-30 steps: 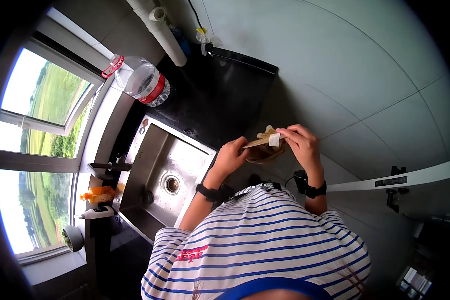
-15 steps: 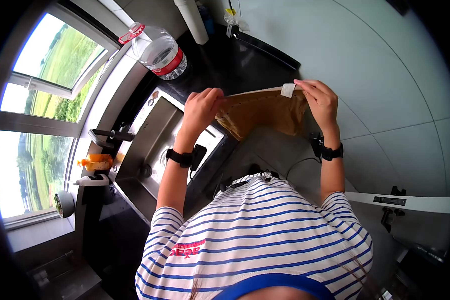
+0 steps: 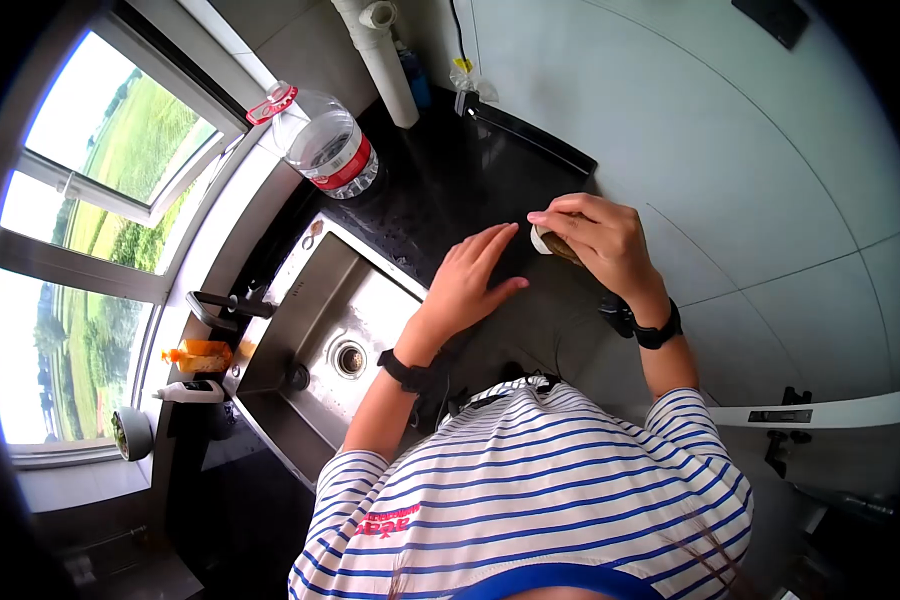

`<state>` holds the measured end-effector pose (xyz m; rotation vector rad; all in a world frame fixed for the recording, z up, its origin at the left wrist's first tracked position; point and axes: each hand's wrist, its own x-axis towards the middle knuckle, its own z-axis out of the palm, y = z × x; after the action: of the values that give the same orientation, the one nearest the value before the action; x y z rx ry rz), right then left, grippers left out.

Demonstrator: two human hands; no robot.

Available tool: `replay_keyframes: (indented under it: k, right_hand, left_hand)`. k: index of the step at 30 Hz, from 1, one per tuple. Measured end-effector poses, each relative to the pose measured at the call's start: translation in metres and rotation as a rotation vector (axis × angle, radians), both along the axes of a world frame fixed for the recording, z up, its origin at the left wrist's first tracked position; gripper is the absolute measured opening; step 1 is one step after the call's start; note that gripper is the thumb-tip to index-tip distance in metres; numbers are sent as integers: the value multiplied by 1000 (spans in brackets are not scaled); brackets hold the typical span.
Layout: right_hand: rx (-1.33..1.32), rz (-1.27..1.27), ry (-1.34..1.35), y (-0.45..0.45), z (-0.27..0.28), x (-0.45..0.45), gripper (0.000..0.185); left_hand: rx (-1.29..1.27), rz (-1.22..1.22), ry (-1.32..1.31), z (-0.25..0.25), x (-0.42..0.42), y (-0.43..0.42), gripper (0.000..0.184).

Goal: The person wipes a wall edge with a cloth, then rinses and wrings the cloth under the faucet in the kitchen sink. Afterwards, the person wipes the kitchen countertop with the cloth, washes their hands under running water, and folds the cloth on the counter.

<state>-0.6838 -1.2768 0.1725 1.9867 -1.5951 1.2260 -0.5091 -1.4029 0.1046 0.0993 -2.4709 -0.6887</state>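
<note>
My right hand [image 3: 610, 240] is closed on a brown cloth [image 3: 560, 246], gripped near its white tag [image 3: 539, 241]. Only a small part of the cloth shows; my hand hides the rest. Left of it, my left hand [image 3: 468, 285] is off the cloth, with fingers stretched out, thumb apart and nothing held. Both hands are in front of my body, beyond the right side of the steel sink [image 3: 370, 268].
A large water bottle [image 3: 335, 150] with a red label stands on the black counter [image 3: 440, 180]. Along the window side are a black faucet [image 3: 225, 305], an orange bottle [image 3: 202, 354], a white bottle [image 3: 192, 391] and a grey bowl [image 3: 132, 433].
My left hand has let go of the cloth's edge and moved down and right. My right hand has moved slightly left and down. The cloth, spread between both hands before, is now bunched in the right.
</note>
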Motion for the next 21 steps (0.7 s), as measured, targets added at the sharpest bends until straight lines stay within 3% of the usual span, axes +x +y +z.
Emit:
replay_keyframes:
  k: [1, 4, 5, 7, 10, 12, 18, 21]
  right_hand:
    - [10, 26, -25, 1, -3, 4, 27]
    - [39, 50, -81, 9, -7, 7, 26]
    - [57, 51, -119, 11, -8, 6, 25]
    - [64, 16, -125, 12, -12, -3, 26]
    - [74, -33, -149, 6, -12, -14, 25]
    - [44, -65, -139, -3, -8, -21, 25]
    - [-150, -67, -124, -48, 26, -25, 27]
    - [-170, -128, -41, -58, 16, -18, 28]
  left_hand:
    - [65, -64, -54, -24, -7, 9, 71]
    - [235, -139, -109, -51, -19, 21, 44]
    - [231, -143, -103, -54, -16, 21, 44]
    - [359, 32, -355, -54, -3, 14, 28]
    - [426, 207, -270, -54, 22, -11, 20]
    - [306, 292, -195, -44, 44, -44, 20]
    - [-248, 494, 159, 62, 74, -90, 26]
    - [-307, 534, 134, 55, 87, -87, 28]
